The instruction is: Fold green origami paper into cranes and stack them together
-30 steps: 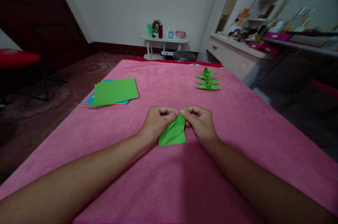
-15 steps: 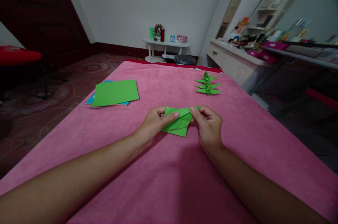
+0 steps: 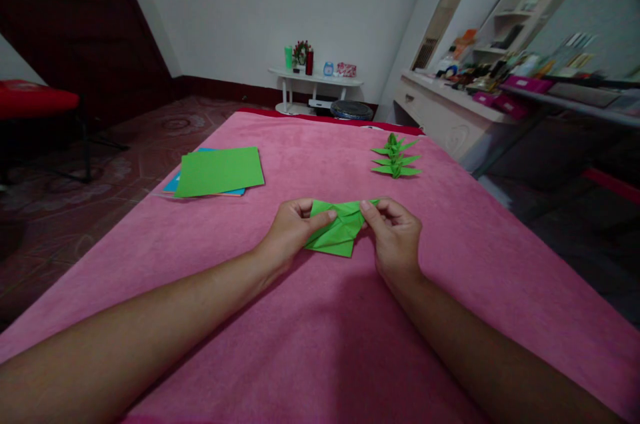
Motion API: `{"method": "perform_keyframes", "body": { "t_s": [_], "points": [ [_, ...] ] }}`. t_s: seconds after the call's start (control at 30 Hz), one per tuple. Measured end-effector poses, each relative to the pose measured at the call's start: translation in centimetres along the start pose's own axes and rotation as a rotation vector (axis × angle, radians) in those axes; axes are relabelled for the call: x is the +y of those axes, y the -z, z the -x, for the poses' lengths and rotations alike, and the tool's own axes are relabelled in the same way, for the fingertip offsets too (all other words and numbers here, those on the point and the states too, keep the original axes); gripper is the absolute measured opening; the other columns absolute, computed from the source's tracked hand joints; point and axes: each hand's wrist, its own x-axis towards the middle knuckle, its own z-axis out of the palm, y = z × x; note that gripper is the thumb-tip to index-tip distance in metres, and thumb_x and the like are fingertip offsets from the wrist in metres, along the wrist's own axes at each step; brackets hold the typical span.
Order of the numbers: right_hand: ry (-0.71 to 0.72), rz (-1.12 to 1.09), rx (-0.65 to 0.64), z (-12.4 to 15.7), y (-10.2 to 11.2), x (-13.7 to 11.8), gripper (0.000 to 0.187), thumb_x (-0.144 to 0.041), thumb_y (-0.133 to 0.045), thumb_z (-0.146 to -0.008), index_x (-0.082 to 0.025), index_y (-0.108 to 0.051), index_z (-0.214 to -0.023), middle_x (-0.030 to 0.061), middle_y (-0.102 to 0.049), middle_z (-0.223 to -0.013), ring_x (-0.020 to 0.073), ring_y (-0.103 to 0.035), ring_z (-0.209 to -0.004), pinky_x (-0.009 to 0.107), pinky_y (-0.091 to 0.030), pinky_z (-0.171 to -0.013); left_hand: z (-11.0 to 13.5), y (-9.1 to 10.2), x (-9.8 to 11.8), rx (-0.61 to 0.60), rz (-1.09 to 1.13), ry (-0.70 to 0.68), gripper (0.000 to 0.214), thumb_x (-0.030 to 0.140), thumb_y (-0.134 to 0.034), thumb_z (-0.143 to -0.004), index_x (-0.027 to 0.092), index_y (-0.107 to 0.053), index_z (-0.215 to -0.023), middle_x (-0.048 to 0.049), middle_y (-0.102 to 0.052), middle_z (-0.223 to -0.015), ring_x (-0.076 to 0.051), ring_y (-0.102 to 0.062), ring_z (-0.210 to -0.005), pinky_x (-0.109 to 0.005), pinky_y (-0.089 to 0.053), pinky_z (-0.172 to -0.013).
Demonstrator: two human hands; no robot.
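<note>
Between my hands is a partly folded sheet of green origami paper (image 3: 336,235), creased across its face and held just above the pink cloth. My left hand (image 3: 293,229) grips its left side, the thumb lying on top and the fingers tucked underneath. At the upper right corner, my right hand (image 3: 396,231) pinches the paper between thumb and fingers. Farther off to the right stand several folded green paper cranes (image 3: 395,161) in a row. A stack of paper sheets (image 3: 220,172), green on top with blue below, lies to the left.
The pink cloth (image 3: 300,344) covers the surface under my hands. Beyond its far edge stands a small white table (image 3: 320,79) with a flower vase and bottles. A cluttered dresser (image 3: 445,101) is at right, a red chair (image 3: 37,97) at left.
The folds on the paper's face have shifted slightly, with more creases showing near my left thumb. Both hands keep nearly the same grip and place.
</note>
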Motion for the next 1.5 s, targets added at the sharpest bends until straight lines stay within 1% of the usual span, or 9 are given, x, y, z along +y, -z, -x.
{"method": "perform_keyframes", "body": {
  "t_s": [0.1,0.2,0.3,0.63,0.9,1.13,1.33,1.4,1.5],
  "points": [
    [0.016,0.011,-0.015,0.0,0.0,0.0,0.024,-0.032,-0.066,-0.077,-0.018,-0.056,-0.060,-0.0031,-0.051,-0.056,0.0100,-0.048,-0.051,0.022,-0.040,-0.049,0.2,-0.1,0.4,-0.047,0.024,0.020,0.022,0.034,-0.075,-0.066,0.014,-0.069,-0.069,-0.0024,-0.068,-0.065,-0.011,-0.060,-0.055,-0.023,-0.047,-0.057],
    [0.032,0.018,-0.039,0.0,0.1,0.2,0.024,-0.034,-0.066,-0.077,-0.018,-0.057,-0.061,-0.0021,-0.052,-0.059,0.0109,-0.048,-0.053,0.023,-0.040,-0.050,0.2,-0.1,0.6,-0.089,0.049,0.069,0.033,0.045,-0.066,-0.073,0.014,-0.068,-0.063,-0.0037,-0.066,-0.059,-0.013,-0.059,-0.052,-0.025,-0.047,-0.055],
    [0.032,0.020,-0.046,0.0,0.1,0.3,0.024,-0.035,-0.066,-0.077,-0.018,-0.057,-0.062,-0.0016,-0.052,-0.060,0.0112,-0.047,-0.054,0.023,-0.040,-0.050,0.1,0.1,0.5,-0.073,0.004,0.069,0.034,0.047,-0.067,-0.072,0.014,-0.069,-0.063,-0.0043,-0.066,-0.058,-0.013,-0.059,-0.052,-0.025,-0.046,-0.053],
    [-0.026,-0.026,-0.053,0.0,0.0,0.4,0.024,-0.036,-0.067,-0.075,-0.019,-0.057,-0.061,-0.0022,-0.052,-0.058,0.0113,-0.048,-0.052,0.024,-0.041,-0.048,-0.3,0.4,-0.2,-0.002,-0.138,-0.044,0.028,0.045,-0.071,-0.069,0.016,-0.073,-0.068,-0.0035,-0.068,-0.062,-0.011,-0.056,-0.051,-0.023,-0.043,-0.051],
    [-0.028,-0.043,-0.062,0.3,-0.4,-0.1,0.021,-0.033,-0.068,-0.074,-0.018,-0.059,-0.062,-0.0016,-0.054,-0.059,0.0114,-0.051,-0.052,0.023,-0.044,-0.049,-0.4,0.4,-0.1,0.120,-0.294,-0.238,0.026,0.041,-0.070,-0.070,0.016,-0.070,-0.062,0.0024,-0.057,-0.051,-0.007,-0.043,-0.045,-0.019,-0.034,-0.046],
    [-0.035,-0.028,-0.016,0.1,-0.3,0.2,0.026,-0.036,-0.069,-0.074,-0.018,-0.057,-0.059,-0.0026,-0.053,-0.055,0.0106,-0.049,-0.049,0.022,-0.041,-0.047,-0.2,0.4,0.1,0.020,-0.184,-0.121,0.039,0.053,-0.065,-0.071,0.015,-0.069,-0.061,0.0012,-0.058,-0.052,-0.007,-0.045,-0.044,-0.020,-0.035,-0.045],
    [-0.037,-0.035,-0.022,0.1,-0.3,0.1,0.025,-0.035,-0.069,-0.073,-0.018,-0.058,-0.058,-0.0020,-0.055,-0.055,0.0106,-0.050,-0.050,0.022,-0.042,-0.047,-0.3,0.3,0.4,0.005,-0.143,-0.049,0.026,0.037,-0.079,-0.060,0.016,-0.074,-0.074,-0.0037,-0.071,-0.071,-0.012,-0.059,-0.056,-0.023,-0.046,-0.055],
    [-0.091,-0.069,-0.061,0.1,-0.2,0.1,0.024,-0.036,-0.070,-0.073,-0.018,-0.060,-0.061,-0.0020,-0.056,-0.053,0.0106,-0.051,-0.048,0.022,-0.042,-0.047,-0.5,0.5,0.5,0.010,-0.161,-0.030,0.023,0.035,-0.078,-0.061,0.016,-0.073,-0.072,-0.0038,-0.070,-0.068,-0.012,-0.059,-0.053,-0.023,-0.045,-0.053],
    [-0.225,-0.105,-0.165,0.0,0.0,0.1,0.023,-0.039,-0.071,-0.070,-0.017,-0.065,-0.074,-0.0028,-0.057,-0.051,0.0102,-0.051,-0.044,0.022,-0.043,-0.044,-0.8,1.0,0.5,-0.009,-0.242,-0.021,0.022,0.034,-0.078,-0.060,0.014,-0.072,-0.067,-0.0040,-0.070,-0.065,-0.012,-0.058,-0.051,-0.024,-0.045,-0.052]
  ]
}}
